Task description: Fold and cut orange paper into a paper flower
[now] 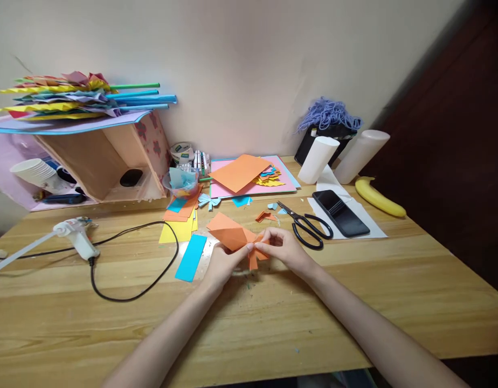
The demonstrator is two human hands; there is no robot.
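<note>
Both hands pinch one piece of orange paper [228, 231] a little above the wooden table. My left hand [228, 261] is closed on its near side, thumb on top. My right hand [283, 248] is closed with thumb and forefinger at the right part of the same paper, where cut strips spread out below the fingertips. The two thumbs almost meet. A blue paper strip [191, 257] lies left of my left hand. Black-handled scissors [308, 225] rest open beyond my right hand, close to small orange scraps [265, 216].
A white glue gun [80, 237] with a looping black cord lies left. Yellow sheets [178, 231], a tub [181, 186] and an orange sheet [241, 172] are behind. A phone [341, 213], banana [379, 198] and white rolls [318, 159] stand or lie right. A cardboard box [152, 151] stands back left.
</note>
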